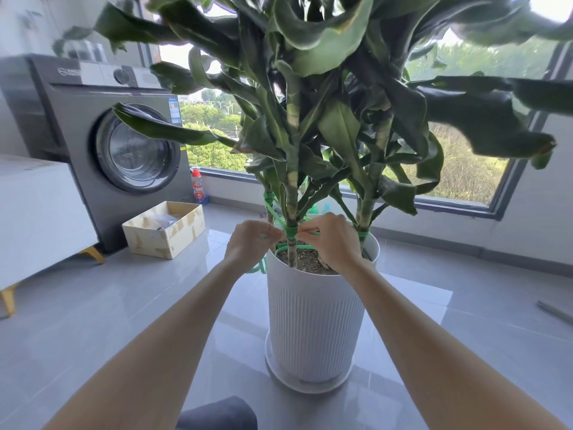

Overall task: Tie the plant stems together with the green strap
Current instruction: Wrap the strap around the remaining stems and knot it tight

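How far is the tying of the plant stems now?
Done: the green strap is wrapped on the left stem and the right stem. In hand: the left hand and right hand pinch it around the middle stem. Left: a loose end hangs over the pot rim, not yet tied.

- My strap [290, 232]: bright green.
- Stem [292, 193] nearest me: green, banded pale yellow.
- Planter pot [313, 321]: white, vertical ribs.
- Washing machine [77, 119]: dark grey.
- Floor tiles [124, 305]: pale grey.
- Leaves [483, 119]: dark green.
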A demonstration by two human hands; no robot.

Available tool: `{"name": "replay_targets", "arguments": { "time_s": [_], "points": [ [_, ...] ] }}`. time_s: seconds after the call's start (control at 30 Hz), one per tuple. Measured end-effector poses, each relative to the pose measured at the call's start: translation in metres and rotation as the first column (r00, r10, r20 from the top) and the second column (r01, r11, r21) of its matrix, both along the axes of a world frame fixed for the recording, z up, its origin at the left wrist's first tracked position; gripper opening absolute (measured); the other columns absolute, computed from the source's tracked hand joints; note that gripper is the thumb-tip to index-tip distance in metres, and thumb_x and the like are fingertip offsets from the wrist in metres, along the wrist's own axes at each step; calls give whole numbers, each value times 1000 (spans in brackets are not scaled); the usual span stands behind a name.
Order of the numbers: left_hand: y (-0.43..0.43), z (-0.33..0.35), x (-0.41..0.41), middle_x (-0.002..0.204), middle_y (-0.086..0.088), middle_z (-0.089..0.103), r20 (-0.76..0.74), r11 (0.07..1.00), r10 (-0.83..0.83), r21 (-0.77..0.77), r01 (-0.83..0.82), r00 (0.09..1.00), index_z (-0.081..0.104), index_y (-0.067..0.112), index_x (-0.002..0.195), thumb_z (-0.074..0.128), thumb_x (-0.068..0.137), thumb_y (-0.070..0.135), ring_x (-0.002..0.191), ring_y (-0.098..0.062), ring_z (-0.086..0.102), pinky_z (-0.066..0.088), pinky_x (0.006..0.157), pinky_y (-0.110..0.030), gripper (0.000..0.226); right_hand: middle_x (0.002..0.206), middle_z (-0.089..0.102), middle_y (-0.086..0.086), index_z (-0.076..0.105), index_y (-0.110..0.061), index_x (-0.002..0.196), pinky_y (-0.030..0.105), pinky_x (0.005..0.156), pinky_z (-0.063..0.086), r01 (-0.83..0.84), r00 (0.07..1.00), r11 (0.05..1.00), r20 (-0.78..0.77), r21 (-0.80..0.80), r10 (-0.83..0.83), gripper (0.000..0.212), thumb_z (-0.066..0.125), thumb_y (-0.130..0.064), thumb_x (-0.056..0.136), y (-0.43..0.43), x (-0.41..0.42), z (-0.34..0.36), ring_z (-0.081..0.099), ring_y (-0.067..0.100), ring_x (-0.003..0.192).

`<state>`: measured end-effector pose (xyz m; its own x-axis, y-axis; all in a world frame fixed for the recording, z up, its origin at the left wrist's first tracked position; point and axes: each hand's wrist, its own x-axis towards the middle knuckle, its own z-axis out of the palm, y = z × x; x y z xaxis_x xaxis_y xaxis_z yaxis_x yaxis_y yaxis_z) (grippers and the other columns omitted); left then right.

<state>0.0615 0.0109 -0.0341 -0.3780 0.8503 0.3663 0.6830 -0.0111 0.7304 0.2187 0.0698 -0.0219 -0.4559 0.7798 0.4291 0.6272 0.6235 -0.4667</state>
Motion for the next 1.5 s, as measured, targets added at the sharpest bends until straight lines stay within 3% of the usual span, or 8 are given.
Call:
{"name": "replay_targets", "arguments": {
  "time_s": [0.1,0.27,0.47,0.77,0.87,1.0,1.17,1.5],
  "points": [
    [-5,2,-1,89,-2,74,-48,994,98,45,-95,994,77,17,89,72,80,31,77,-16,64,45,70,-27,18,97,73,-7,73,-27,105,27,67,51,18,1000,1000,-16,-13,-18,21,66,-35,86,-1,1,-2,66,13,79],
    [-9,5,9,102,5,72,-188,984,175,62,-166,966,74,26,98,61,87,36,94,-15,54,17,79,-29,20,91,74,-7,73,-27,103,23,63,48,20,999,1000,-50,-18,-21,18,64,-33,88,-5,4,-4,56,6,64],
    [-2,2,17,93,1,72,-61,982,175,78,-170,983,74,27,92,62,88,27,97,-20,56,21,83,-30,13,102,71,-14,75,-29,96,24,68,51,44,995,999,-87,1,-44,15,65,-34,86,-1,10,-5,64,5,93],
    [3,-4,22,131,3,56,13,960,278,9,-279,960,67,27,113,68,84,32,126,-23,37,33,96,-42,30,113,68,-12,71,-29,106,31,78,53,120,991,993,-64,0,-120,22,66,-24,85,5,24,-9,64,10,100],
    [1,-1,24,131,-6,50,110,942,336,-43,-333,936,57,21,122,71,79,34,126,-27,33,35,96,-39,47,113,69,-10,71,-29,106,35,75,55,125,989,992,-79,5,-125,24,67,-24,83,6,26,-12,66,12,91],
    [1,-2,31,115,-2,66,250,956,279,13,-292,927,72,27,94,71,82,24,113,-23,52,39,82,-28,13,111,69,-9,71,-29,107,32,71,55,120,989,992,-95,49,-115,24,68,-24,84,5,32,-10,67,12,88],
    [0,0,37,110,-11,69,465,970,195,37,-239,864,73,10,102,72,81,15,93,-19,61,51,87,-33,22,108,70,-13,71,-34,104,33,70,57,143,984,987,-115,69,-135,23,70,-28,81,5,39,-9,68,10,83],
    [-1,3,41,126,-14,60,716,995,90,-42,-86,692,61,4,121,59,90,9,122,-26,51,38,107,-37,31,103,72,-6,74,-26,98,35,71,57,137,973,990,-193,39,-127,16,69,-29,83,9,49,-16,68,14,82]
  ]
}}
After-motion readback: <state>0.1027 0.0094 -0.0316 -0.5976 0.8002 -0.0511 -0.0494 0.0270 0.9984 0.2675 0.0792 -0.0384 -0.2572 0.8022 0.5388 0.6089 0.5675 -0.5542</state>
